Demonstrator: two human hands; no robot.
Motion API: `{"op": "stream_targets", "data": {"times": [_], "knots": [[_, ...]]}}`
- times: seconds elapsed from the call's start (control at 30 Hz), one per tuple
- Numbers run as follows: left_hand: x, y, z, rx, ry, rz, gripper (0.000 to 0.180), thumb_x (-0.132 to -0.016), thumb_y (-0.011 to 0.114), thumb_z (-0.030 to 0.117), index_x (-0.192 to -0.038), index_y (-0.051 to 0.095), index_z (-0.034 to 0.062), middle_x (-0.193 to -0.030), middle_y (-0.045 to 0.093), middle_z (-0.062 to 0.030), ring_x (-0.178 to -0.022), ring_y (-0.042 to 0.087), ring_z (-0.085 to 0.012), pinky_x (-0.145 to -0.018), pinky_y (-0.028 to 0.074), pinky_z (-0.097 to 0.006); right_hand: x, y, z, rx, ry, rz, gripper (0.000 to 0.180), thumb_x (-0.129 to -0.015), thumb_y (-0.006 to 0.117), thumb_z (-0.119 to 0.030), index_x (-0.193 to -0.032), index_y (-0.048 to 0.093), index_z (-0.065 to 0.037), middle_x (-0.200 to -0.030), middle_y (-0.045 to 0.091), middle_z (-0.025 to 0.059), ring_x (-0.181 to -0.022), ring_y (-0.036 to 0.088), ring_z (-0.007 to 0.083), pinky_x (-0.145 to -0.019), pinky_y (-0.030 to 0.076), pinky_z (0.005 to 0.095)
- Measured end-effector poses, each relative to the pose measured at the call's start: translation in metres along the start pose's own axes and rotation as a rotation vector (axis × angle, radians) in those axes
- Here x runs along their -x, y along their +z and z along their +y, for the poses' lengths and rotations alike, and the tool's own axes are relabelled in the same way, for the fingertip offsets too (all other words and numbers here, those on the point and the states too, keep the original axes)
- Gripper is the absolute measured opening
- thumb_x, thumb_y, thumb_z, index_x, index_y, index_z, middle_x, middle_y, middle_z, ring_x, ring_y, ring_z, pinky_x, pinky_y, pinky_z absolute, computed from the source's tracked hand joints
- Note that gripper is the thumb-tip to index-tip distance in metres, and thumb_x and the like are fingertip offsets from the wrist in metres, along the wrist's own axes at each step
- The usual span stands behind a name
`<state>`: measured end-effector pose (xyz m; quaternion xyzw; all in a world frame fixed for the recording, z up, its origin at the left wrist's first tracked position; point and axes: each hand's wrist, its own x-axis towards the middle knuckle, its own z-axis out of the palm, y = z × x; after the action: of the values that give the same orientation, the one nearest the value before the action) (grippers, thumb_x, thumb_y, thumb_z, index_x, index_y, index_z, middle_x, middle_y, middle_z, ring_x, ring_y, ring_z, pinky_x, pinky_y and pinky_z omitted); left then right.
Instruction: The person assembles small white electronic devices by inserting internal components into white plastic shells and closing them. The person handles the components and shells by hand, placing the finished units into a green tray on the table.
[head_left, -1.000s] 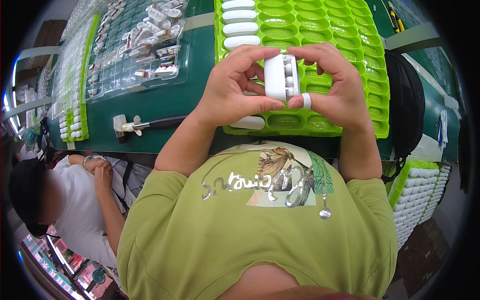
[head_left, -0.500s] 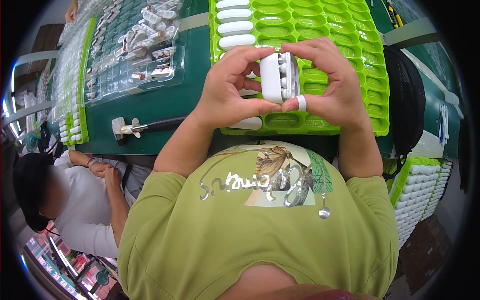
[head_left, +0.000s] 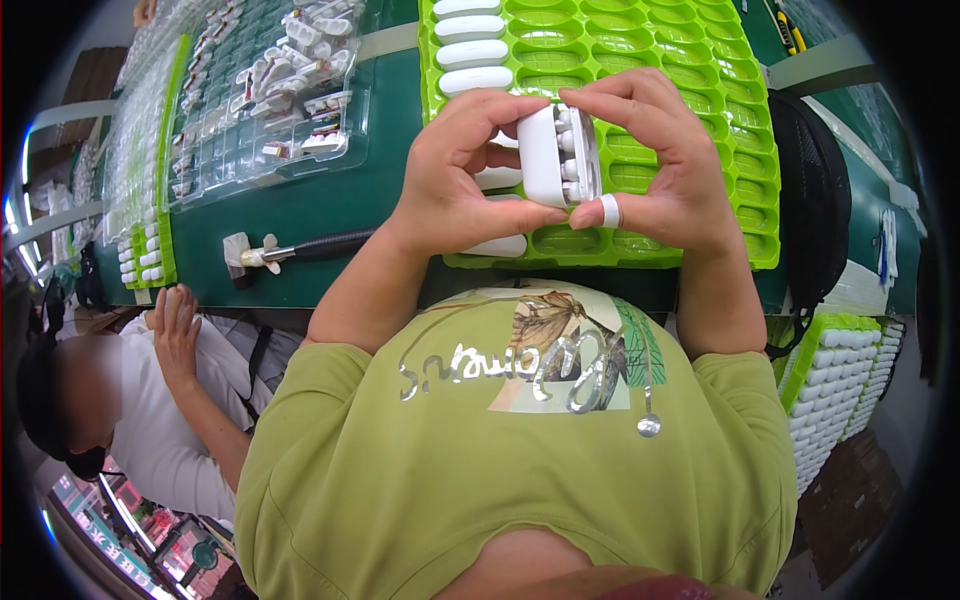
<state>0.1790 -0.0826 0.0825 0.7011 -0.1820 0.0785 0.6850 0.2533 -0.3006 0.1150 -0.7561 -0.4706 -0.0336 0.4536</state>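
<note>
A white earbud charging case [head_left: 541,158] is held between my two hands, over the near part of a green tray [head_left: 608,262]. Its lid stands partly raised on the right, and white earbuds [head_left: 568,166] show in the gap. My left hand [head_left: 462,170] grips the case body, thumb at the bottom corner and fingers at the top. On the lid side, my right hand [head_left: 665,160] pinches the top and bottom edges; its thumb wears a white band [head_left: 609,210]. Similar white cases [head_left: 474,53] fill the tray's left column, partly hidden by my left hand.
A hammer [head_left: 290,252] lies left of my left forearm. Beyond it sits a clear tray [head_left: 340,160] of small white parts. A black bag [head_left: 815,200] rests right of the green tray. Another person in a white top [head_left: 165,440] is at lower left.
My hands and the case stay nearly in place, with the case turned very slightly and the lid a bit wider. The other person has raised a hand and shifted their head.
</note>
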Motion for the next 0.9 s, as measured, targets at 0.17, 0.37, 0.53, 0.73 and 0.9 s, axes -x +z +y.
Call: {"op": "stream_targets", "data": {"times": [0.17, 0.37, 0.53, 0.73, 0.9], "knots": [[0.0007, -0.0014, 0.0000, -0.017, 0.043, 0.006, 0.076, -0.061, 0.092, 0.007, -0.126, 0.056, -0.0048, -0.115, 0.055, -0.0110, -0.106, 0.064, -0.0198, -0.090, 0.059, -0.035, -0.0001, 0.0000, 0.0027, 0.056, -0.038, 0.009, 0.083, -0.054, 0.088, -0.047, -0.121, 0.067, -0.002, -0.107, 0.062, 0.0109, -0.101, 0.057, 0.0263, -0.089, 0.044, 0.0362], [0.0026, 0.0030, 0.0019, -0.060, 0.029, -0.008, 0.075, -0.061, 0.092, 0.008, -0.125, 0.057, -0.0038, -0.114, 0.056, -0.0115, -0.104, 0.064, -0.0199, -0.087, 0.060, -0.033, -0.0027, -0.0050, -0.0014, 0.033, -0.071, 0.012, 0.067, -0.057, 0.090, -0.034, -0.115, 0.070, -0.006, -0.102, 0.064, 0.0095, -0.098, 0.057, 0.0273, -0.086, 0.045, 0.0376], [0.0006, 0.0046, -0.0005, -0.027, -0.071, 0.041, 0.072, -0.063, 0.091, 0.009, -0.126, 0.057, -0.0017, -0.114, 0.056, -0.0107, -0.103, 0.064, -0.0197, -0.085, 0.060, -0.032, -0.0032, 0.0034, -0.0016, 0.054, -0.055, 0.092, 0.065, -0.058, 0.089, -0.031, -0.114, 0.069, -0.005, -0.101, 0.064, 0.0098, -0.097, 0.058, 0.0275, -0.085, 0.046, 0.0378], [0.0001, 0.0052, 0.0014, -0.184, -0.064, 0.017, 0.073, -0.061, 0.090, 0.011, -0.125, 0.058, -0.0009, -0.112, 0.058, -0.0105, -0.101, 0.065, -0.0186, -0.082, 0.060, -0.031, -0.0023, 0.0037, 0.0026, 0.108, -0.095, 0.079, 0.064, -0.058, 0.089, -0.031, -0.113, 0.069, -0.005, -0.095, 0.066, 0.0095, -0.093, 0.059, 0.0271, -0.081, 0.047, 0.0377], [0.0024, 0.0006, -0.0045, -0.066, 0.002, -0.007, 0.070, -0.061, 0.091, 0.013, -0.122, 0.060, -0.0010, -0.109, 0.060, -0.0106, -0.098, 0.065, -0.0188, -0.080, 0.060, -0.030, -0.0045, 0.0009, -0.0008, 0.012, -0.073, 0.037, 0.062, -0.057, 0.089, -0.032, -0.110, 0.071, -0.005, -0.095, 0.066, 0.0084, -0.093, 0.059, 0.0261, -0.081, 0.047, 0.0373]]}}
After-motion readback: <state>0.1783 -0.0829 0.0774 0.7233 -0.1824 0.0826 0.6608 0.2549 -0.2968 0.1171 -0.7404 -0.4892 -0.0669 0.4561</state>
